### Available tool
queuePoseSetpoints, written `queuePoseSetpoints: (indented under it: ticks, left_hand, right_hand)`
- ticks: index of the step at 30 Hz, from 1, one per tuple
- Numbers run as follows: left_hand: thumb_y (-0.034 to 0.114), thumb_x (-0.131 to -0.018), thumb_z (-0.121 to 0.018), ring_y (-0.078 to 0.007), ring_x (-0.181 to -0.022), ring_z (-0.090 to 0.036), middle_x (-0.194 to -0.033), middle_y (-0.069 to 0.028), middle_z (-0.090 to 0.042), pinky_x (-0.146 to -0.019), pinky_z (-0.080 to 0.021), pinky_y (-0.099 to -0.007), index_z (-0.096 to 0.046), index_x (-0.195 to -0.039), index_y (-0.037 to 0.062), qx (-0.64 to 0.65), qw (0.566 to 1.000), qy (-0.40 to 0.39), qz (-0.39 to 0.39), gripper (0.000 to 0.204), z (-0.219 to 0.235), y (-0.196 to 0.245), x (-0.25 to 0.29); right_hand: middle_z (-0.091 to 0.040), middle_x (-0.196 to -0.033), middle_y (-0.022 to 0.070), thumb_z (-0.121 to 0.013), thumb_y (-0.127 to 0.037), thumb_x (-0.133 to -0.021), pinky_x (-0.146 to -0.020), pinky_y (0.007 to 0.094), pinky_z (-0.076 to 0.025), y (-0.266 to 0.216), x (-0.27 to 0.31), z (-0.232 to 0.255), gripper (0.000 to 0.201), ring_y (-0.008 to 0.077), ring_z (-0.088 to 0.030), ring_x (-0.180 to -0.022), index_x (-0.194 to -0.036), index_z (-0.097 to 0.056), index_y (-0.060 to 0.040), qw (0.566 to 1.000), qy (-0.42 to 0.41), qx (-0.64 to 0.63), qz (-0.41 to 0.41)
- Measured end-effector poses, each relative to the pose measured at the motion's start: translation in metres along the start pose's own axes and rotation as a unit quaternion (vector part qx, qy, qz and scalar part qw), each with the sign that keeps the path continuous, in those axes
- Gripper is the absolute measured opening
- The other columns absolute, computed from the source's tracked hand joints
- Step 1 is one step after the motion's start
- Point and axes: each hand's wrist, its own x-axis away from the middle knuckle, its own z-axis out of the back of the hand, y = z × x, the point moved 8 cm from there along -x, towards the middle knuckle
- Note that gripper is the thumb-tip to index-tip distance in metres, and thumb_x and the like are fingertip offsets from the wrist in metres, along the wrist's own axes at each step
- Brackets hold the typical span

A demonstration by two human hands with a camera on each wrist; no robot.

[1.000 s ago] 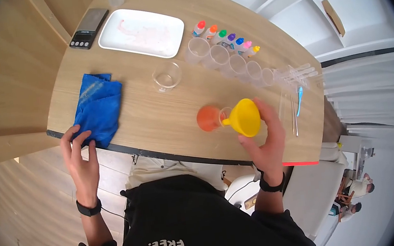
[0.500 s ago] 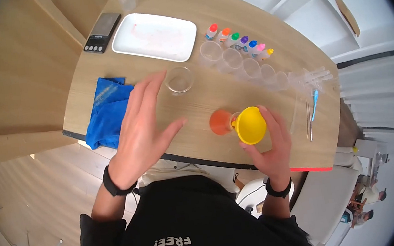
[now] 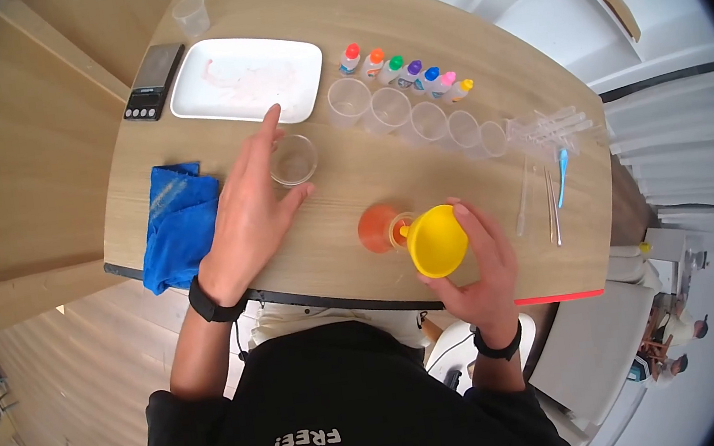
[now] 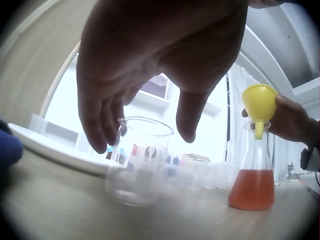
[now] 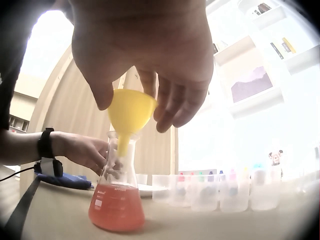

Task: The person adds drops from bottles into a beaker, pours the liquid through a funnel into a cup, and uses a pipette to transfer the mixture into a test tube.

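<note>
A blue cloth (image 3: 181, 231) lies beside the left hand (image 3: 245, 214), its fingers parted just beside the glass beaker (image 3: 299, 160); a white tray (image 3: 284, 62) sits beyond. Plastic cups (image 3: 429, 122) stand behind the flask of orange liquid (image 3: 375, 228); the right hand (image 3: 482, 283) pinches the yellow funnel (image 3: 439, 241), spout in the flask's neck.

The left hand's fingers (image 3: 268, 129), which rest on the blue cloth (image 3: 179, 227) in the earliest picture, are now off it and beside the glass beaker (image 3: 303, 160), a little farther across than half a second ago; whether they touch the glass is unclear. The cloth's near end, covered at first, shows now. The yellow funnel (image 3: 437, 244) at the flask (image 3: 376, 230) has its wide end slightly nearer the person than in the earliest picture, the right hand's fingers (image 3: 478, 226) shifting with it.
</note>
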Motion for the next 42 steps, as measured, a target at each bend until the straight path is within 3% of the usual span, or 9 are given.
queuePoseSetpoints:
  ticks: [11,14,17,20,30,38,42]
  left_hand:
    - [-0.003,-0.085,-0.085,-0.0357,-0.136,-0.06,-0.143,-0.019,-0.063,-0.116,-0.049,-0.0449,-0.035,-0.17,0.0066,0.002,0.999,-0.028,-0.018,0.099,-0.008,0.005,0.001]
    - [-0.003,-0.084,-0.086,-0.037,-0.137,-0.06,-0.143,-0.0202,-0.063,-0.115,-0.049,-0.045,-0.035,-0.17,0.0072,0.016,0.999,-0.043,-0.028,0.1,-0.013,0.01,0.005]
    - [-0.004,-0.084,-0.086,-0.0375,-0.136,-0.061,-0.142,-0.0207,-0.063,-0.114,-0.05,-0.0449,-0.035,-0.17,0.0082,0.021,0.998,-0.052,-0.042,0.101,-0.018,0.013,0.008]
    - [-0.004,-0.083,-0.086,-0.0373,-0.135,-0.063,-0.141,-0.0203,-0.064,-0.113,-0.05,-0.0448,-0.036,-0.17,0.0088,0.024,0.997,-0.058,-0.04,0.101,-0.015,0.013,0.008]
    - [-0.002,-0.088,-0.085,-0.0325,-0.132,-0.063,-0.143,-0.0148,-0.065,-0.11,-0.051,-0.0429,-0.038,-0.171,0.0105,-0.033,0.999,-0.017,-0.018,0.096,0.012,-0.007,-0.003]
    - [0.001,-0.089,-0.086,-0.0304,-0.132,-0.063,-0.144,-0.0131,-0.065,-0.11,-0.052,-0.043,-0.037,-0.171,0.0108,-0.028,0.999,-0.026,-0.023,0.096,0.005,-0.008,-0.005]
    - [0.001,-0.089,-0.086,-0.0306,-0.132,-0.063,-0.144,-0.0136,-0.065,-0.109,-0.052,-0.0434,-0.036,-0.171,0.0109,-0.024,0.999,-0.033,-0.022,0.097,0.001,-0.006,-0.004]
  right_hand:
    - [-0.068,-0.142,0.0238,-0.094,-0.019,-0.079,-0.103,0.0453,-0.057,0.006,-0.001,0.013,0.079,0.0385,-0.07,-0.122,-0.149,-0.061,-0.0025,0.998,0.015,-0.053,-0.027]
    - [-0.067,-0.147,0.0232,-0.092,-0.02,-0.083,-0.109,0.0443,-0.054,0.031,0.009,0.017,0.079,0.0367,-0.069,-0.126,-0.152,-0.059,-0.0013,0.98,0.053,-0.158,-0.11]
    - [-0.067,-0.147,0.0213,-0.09,-0.022,-0.087,-0.111,0.0434,-0.052,0.036,-0.001,0.011,0.077,0.0335,-0.069,-0.128,-0.153,-0.057,-0.0001,0.968,0.01,-0.192,-0.161]
    - [-0.067,-0.147,0.0196,-0.089,-0.021,-0.088,-0.112,0.0432,-0.052,0.028,-0.01,0.007,0.076,0.0314,-0.068,-0.129,-0.154,-0.057,0.0007,0.979,-0.046,-0.152,-0.126]
    - [-0.068,-0.145,0.0204,-0.09,-0.019,-0.085,-0.112,0.0432,-0.052,0.027,-0.013,0.004,0.077,0.034,-0.069,-0.127,-0.152,-0.058,0.0014,0.979,-0.04,-0.167,-0.114]
    - [-0.068,-0.145,0.021,-0.092,-0.021,-0.084,-0.112,0.0437,-0.052,0.022,-0.011,0.01,0.08,0.0357,-0.069,-0.129,-0.152,-0.058,0.0023,0.985,-0.042,-0.152,-0.072]
    - [-0.068,-0.145,0.0211,-0.092,-0.021,-0.084,-0.112,0.0432,-0.052,0.032,-0.014,0.014,0.079,0.0355,-0.069,-0.129,-0.152,-0.058,0.0018,0.979,-0.019,-0.177,-0.096]
